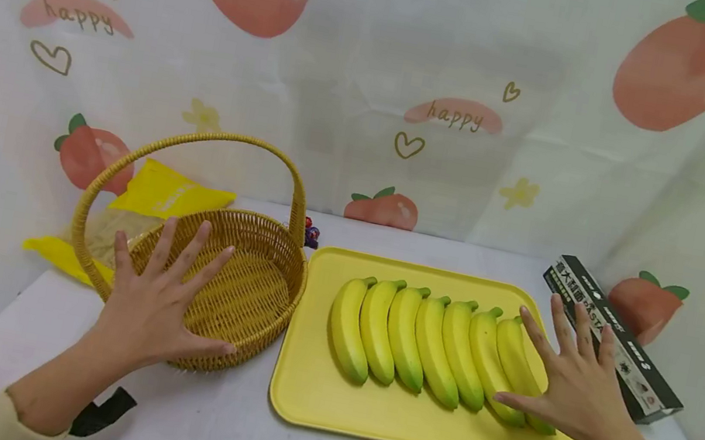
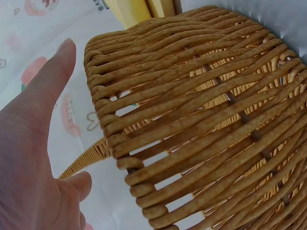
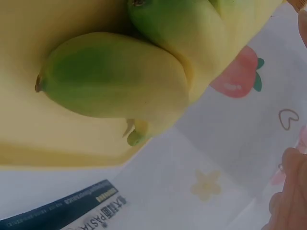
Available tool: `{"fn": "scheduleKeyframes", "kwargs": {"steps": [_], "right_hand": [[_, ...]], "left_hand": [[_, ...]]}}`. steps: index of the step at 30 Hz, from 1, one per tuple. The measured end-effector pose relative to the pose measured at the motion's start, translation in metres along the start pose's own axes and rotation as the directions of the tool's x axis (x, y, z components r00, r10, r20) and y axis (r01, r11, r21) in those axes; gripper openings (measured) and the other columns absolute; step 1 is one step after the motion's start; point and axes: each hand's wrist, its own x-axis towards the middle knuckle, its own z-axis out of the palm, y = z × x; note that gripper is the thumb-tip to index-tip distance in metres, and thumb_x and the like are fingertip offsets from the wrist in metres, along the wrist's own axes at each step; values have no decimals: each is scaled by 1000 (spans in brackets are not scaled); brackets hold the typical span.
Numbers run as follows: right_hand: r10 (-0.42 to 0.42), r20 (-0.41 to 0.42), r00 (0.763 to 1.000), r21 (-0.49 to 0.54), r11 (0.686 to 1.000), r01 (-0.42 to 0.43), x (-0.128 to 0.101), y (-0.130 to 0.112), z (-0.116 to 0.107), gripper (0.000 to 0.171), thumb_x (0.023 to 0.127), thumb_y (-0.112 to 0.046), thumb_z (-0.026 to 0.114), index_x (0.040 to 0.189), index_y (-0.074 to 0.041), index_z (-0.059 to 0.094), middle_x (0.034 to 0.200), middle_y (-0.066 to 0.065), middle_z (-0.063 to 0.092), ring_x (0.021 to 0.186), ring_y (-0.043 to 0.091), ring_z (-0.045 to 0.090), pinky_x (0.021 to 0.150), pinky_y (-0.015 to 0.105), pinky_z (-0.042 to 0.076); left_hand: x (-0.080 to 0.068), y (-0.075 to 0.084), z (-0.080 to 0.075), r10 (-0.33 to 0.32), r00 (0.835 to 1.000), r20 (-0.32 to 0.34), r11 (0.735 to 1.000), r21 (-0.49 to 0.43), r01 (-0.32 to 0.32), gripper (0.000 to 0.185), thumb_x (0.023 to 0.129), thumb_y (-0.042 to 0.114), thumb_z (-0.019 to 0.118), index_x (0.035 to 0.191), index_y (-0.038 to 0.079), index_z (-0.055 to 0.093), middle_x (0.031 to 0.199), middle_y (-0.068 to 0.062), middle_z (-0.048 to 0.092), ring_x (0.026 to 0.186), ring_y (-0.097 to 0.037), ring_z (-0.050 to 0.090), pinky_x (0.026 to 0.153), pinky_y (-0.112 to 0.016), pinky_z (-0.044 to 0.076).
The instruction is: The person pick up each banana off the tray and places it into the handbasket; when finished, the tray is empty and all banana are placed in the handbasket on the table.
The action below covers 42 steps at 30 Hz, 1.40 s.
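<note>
A woven wicker basket (image 1: 248, 298) with a tall hoop handle stands at the left with nothing in it. My left hand (image 1: 157, 303) is spread flat over its near rim, fingers straight and holding nothing; whether it touches the rim I cannot tell. In the left wrist view the basket's wall (image 2: 201, 120) fills the frame beside my thumb (image 2: 36, 139). Several yellow-green bananas (image 1: 430, 340) lie side by side on a yellow tray (image 1: 361, 410). My right hand (image 1: 572, 377) is spread over the rightmost bananas (image 3: 115, 76), gripping nothing.
A dark pasta box (image 1: 614, 341) lies right of the tray, close behind my right hand. A yellow bag (image 1: 166, 195) sits behind the basket, and a small purple and red object (image 1: 310, 232) by the handle's foot. A fruit-print curtain closes off the table's back and sides.
</note>
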Motion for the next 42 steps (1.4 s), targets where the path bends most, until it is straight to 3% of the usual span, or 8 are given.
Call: {"fn": "scheduleKeyframes", "kwargs": {"steps": [9, 16, 24, 32, 35, 38, 40, 42], "right_hand": [[-17, -5, 1000, 2, 1000, 18, 6, -4, 1, 118, 62, -80, 57, 149, -32, -7, 156, 8, -18, 141, 33, -20, 108, 55, -20], [-47, -25, 999, 47, 998, 49, 14, -16, 4, 115, 63, -84, 51, 149, -32, -3, 156, 8, -17, 142, 32, -19, 109, 56, -17], [-113, -29, 993, 119, 986, 116, 32, -51, 9, 114, 63, -80, 57, 150, -29, 7, 157, 10, -11, 143, 37, -11, 111, 59, -9], [-191, 21, 981, 241, 954, 180, 55, -97, 4, 109, 65, -81, 54, 150, -26, 14, 158, 12, -4, 144, 37, -7, 111, 60, -3], [-205, 46, 978, 308, 934, 181, 67, -115, 6, 105, 69, -77, 55, 150, -24, 16, 158, 11, -7, 143, 39, -3, 111, 60, -1], [-199, 68, 978, 366, 916, 161, 78, -134, 10, 99, 73, -68, 59, 149, -17, 20, 157, 12, -8, 143, 39, -4, 111, 60, -1], [-188, 84, 979, 394, 908, 141, 85, -145, 12, 96, 77, -62, 62, 149, -12, 22, 157, 16, -5, 143, 40, -4, 110, 61, 0], [-179, 107, 978, 419, 900, 119, 91, -156, 13, 94, 79, -57, 63, 148, -7, 23, 156, 19, -4, 142, 41, -3, 110, 62, 0]], "left_hand": [[-1, 1, 0, -2, 1000, 0, 1000, -16, 2, 120, 56, 89, 49, 150, 32, 2, 156, -2, -19, 141, -34, -20, 100, -70, -16], [-4, 3, 0, -7, 1000, 2, 1000, -15, 7, 115, 60, 92, 41, 150, 31, 4, 156, -3, -18, 141, -35, -19, 100, -70, -15], [-11, 5, 4, -24, 1000, 12, 998, -61, 25, 103, 69, 85, 41, 150, 30, 8, 156, -2, -17, 142, -33, -18, 105, -64, -16], [-21, 4, 9, -4, 1000, -24, 971, -238, -1, 94, 82, 65, 53, 151, 24, 3, 157, -7, -14, 142, -29, -18, 111, -57, -11], [-22, 1, 9, -3, 997, -72, 958, -286, -17, 88, 82, 56, 60, 150, 19, 17, 158, -11, 1, 144, -34, -4, 112, -58, -4], [-24, -2, 8, 5, 985, -171, 937, -344, -65, 71, 82, 44, 66, 141, 14, 40, 151, -15, 30, 139, -36, 25, 114, -55, 7], [-25, -4, 7, 23, 965, -260, 918, -378, -124, 56, 85, 42, 64, 130, 10, 54, 138, -14, 49, 126, -34, 44, 116, -48, 13], [-27, -5, 6, 32, 933, -358, 903, -391, -181, 48, 90, 44, 57, 120, 6, 62, 124, -13, 60, 113, -30, 55, 116, -38, 17]]}}
